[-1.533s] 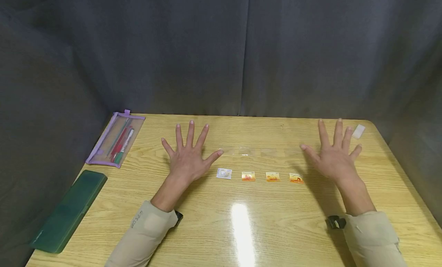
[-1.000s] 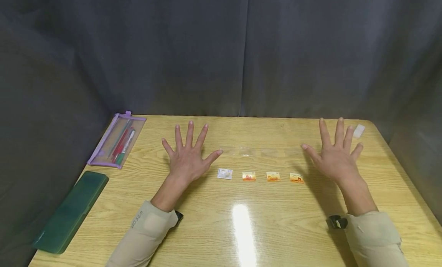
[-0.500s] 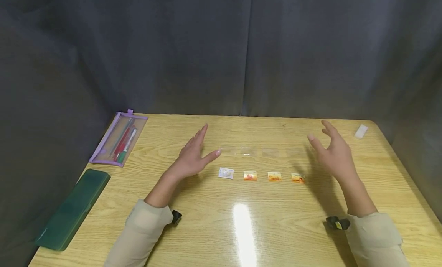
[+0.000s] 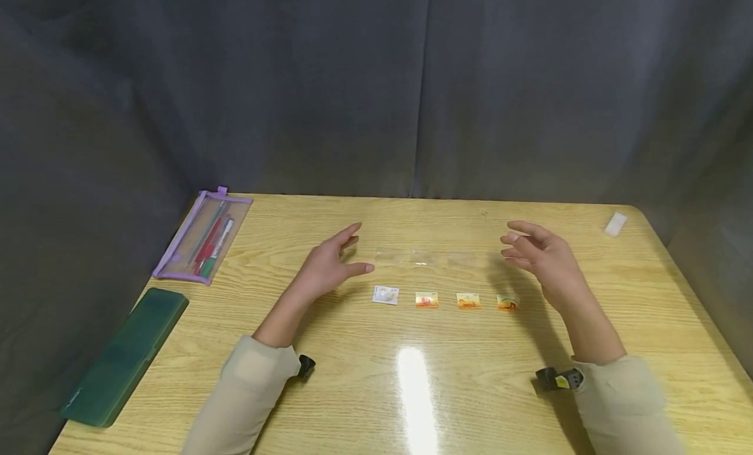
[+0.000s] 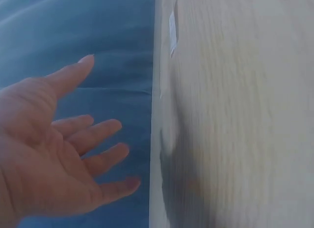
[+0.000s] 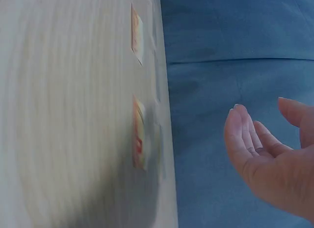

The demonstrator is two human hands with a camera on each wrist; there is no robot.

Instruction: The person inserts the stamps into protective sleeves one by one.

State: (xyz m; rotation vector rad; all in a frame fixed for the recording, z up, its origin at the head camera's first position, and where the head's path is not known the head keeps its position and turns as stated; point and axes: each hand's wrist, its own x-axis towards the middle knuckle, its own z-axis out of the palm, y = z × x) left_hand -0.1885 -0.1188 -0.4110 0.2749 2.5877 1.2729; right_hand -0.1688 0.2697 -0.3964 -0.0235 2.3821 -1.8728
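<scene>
My left hand (image 4: 326, 265) hovers over the table left of a row of small stamp-like pictures, fingers loosely bent and thumb apart, holding nothing. Nearest to it lies a pale bluish-white stamp (image 4: 385, 295), seen edge-on in the left wrist view (image 5: 172, 32). Three yellow-orange stamps follow to the right: one (image 4: 426, 300), a middle one (image 4: 468, 301) and an end one (image 4: 508, 303). My right hand (image 4: 544, 262) is raised behind the end stamp, its fingers relaxed and bent inward around no object. Behind the row, thin clear plastic pieces (image 4: 421, 257) lie flat between the hands.
At the left edge lie a purple-edged mesh pouch (image 4: 202, 239) with pens and a dark green case (image 4: 126, 357). A small white block (image 4: 615, 223) sits at the far right corner. Dark curtains (image 4: 412, 89) enclose the table's back and sides.
Both hands were spread flat, palms down, with fingers fanned. They have turned palms inward and the fingers have relaxed; the right hand has shifted left. The stamps have stayed in place.
</scene>
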